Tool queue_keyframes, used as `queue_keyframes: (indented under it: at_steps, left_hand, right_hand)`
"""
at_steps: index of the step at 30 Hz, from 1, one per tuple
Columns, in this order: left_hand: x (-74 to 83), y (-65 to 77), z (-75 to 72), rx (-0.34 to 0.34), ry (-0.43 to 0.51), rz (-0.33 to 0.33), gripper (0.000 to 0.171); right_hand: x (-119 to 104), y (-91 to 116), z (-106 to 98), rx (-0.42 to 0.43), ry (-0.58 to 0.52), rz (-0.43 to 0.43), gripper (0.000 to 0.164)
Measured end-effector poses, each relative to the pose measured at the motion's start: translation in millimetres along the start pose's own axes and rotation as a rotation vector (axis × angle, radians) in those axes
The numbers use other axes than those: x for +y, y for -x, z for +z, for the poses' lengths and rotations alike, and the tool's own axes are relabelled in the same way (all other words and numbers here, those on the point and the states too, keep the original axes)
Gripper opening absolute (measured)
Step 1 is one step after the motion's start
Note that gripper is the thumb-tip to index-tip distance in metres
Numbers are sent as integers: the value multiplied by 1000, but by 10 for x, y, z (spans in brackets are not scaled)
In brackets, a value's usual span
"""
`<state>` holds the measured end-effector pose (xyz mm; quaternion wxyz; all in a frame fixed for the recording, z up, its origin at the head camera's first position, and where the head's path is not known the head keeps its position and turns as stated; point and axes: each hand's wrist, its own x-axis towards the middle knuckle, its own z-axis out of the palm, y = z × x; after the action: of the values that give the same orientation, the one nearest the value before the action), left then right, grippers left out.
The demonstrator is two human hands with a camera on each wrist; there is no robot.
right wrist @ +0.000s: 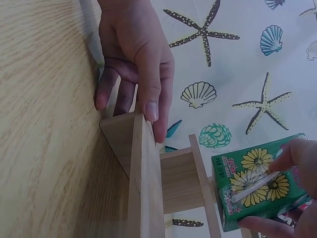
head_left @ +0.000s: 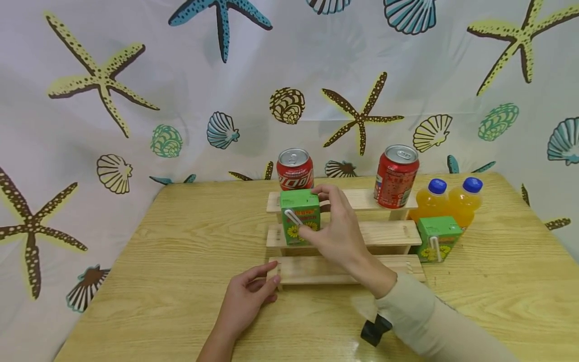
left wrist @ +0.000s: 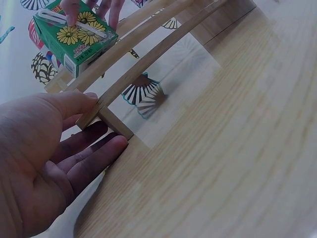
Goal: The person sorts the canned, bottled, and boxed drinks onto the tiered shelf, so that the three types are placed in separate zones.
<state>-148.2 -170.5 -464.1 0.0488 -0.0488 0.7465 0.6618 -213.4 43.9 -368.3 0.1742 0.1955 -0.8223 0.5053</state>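
Note:
In the head view my right hand point(head_left: 340, 232) grips a green drink carton point(head_left: 298, 201) with yellow flowers and a white straw on its front. The carton is at the left end of the middle tier of a three-step wooden rack point(head_left: 362, 271). My left hand point(head_left: 248, 297) pinches the left end of the rack's lowest step, thumb on top and fingers beside and below, as the left wrist view shows with the left hand point(left wrist: 54, 148) at the step's corner. Behind the held carton, a red soda can point(head_left: 295, 168) stands on the top tier.
Another red can point(head_left: 396, 176) stands at the top tier's right end. Right of the rack are two orange juice bottles point(head_left: 466, 198) with blue caps and a second green carton point(head_left: 438, 239). A patterned cloth point(head_left: 190, 90) hangs behind the wooden table point(head_left: 194, 231).

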Motion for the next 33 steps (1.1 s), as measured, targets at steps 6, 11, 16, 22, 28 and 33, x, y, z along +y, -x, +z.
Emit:
queue_keyframes:
  at_steps: [6,11,16,22,28,33]
  left_hand:
    - [4,-9,2,1,5,5,36]
    - [-5,-7,2,3,-2,6,36]
    - [-5,0,9,7,-13,11,37]
    - [4,8,8,9,-15,7,38]
    - [3,2,-6,9,-10,3,39]
    - [4,0,-2,3,-8,1,38]
  right_hand:
    - [13,-5,18,-1,4,7,65]
    - [22,10,29,-6,3,17,65]
    - [25,22,18,-17,5,25,65]
    - [16,21,-25,-66,32,27,71]
    - [49,36,-62,-114,-80,102,80]
    - [66,59,-102,-119,-162,176,81]
